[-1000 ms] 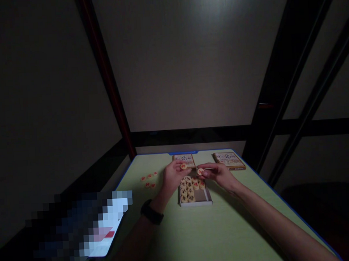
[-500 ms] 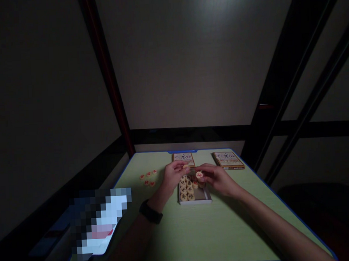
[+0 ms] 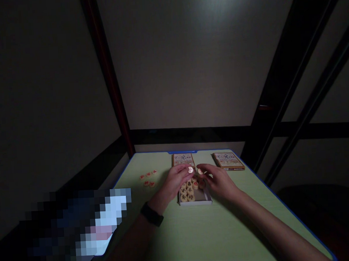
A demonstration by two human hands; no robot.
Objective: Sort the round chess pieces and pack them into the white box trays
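Over the far part of a shallow white box (image 3: 196, 202), both hands are close together. My left hand (image 3: 177, 178) pinches a round xiangqi piece (image 3: 190, 169) whose face catches the light. Between the fingertips of my right hand (image 3: 219, 178) is a second xiangqi piece (image 3: 200, 171) with a red mark, tilted. Inside the box, black-marked pieces (image 3: 190, 191) fill the left side, and a few red-marked pieces (image 3: 195, 185) lie farther back on the right. My left hand covers part of the box's far left corner.
Several loose red-marked pieces (image 3: 149, 174) lie on the green table (image 3: 168, 236) to the left. A printed box lid (image 3: 183, 159) lies behind my hands, and another printed box (image 3: 228, 160) is at the back right. A lit, blurred-out screen (image 3: 108, 215) stands at the left edge.
The piece in my left hand has turned its face toward me and come slightly right. My right hand's piece has risen a little and tilted.
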